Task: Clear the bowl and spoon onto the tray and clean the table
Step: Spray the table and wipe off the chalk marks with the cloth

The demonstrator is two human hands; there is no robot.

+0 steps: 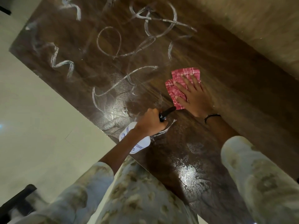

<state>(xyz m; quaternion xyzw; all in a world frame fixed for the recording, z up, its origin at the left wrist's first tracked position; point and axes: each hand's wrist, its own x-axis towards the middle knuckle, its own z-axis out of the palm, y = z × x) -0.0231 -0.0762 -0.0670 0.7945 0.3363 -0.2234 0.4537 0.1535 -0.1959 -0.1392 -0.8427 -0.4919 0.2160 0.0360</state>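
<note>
A dark wooden table (pixel 218 65) fills the view, streaked with white looping smears and wet sprayed patches. My left hand (pixel 151 122) grips a white spray bottle (pixel 139 143) with a black nozzle that points across the table. My right hand (pixel 192 94) lies flat with straight fingers pressing a folded red checked cloth (pixel 178 78) onto the tabletop. No bowl, spoon or tray is in view.
The table's left edge runs diagonally beside a pale floor (pixel 40 118). A beige surface (pixel 250 21) borders the table's far right side. A dark chair part (pixel 19 199) shows at the lower left. Wet glare (pixel 189 173) sits on the table close to my body.
</note>
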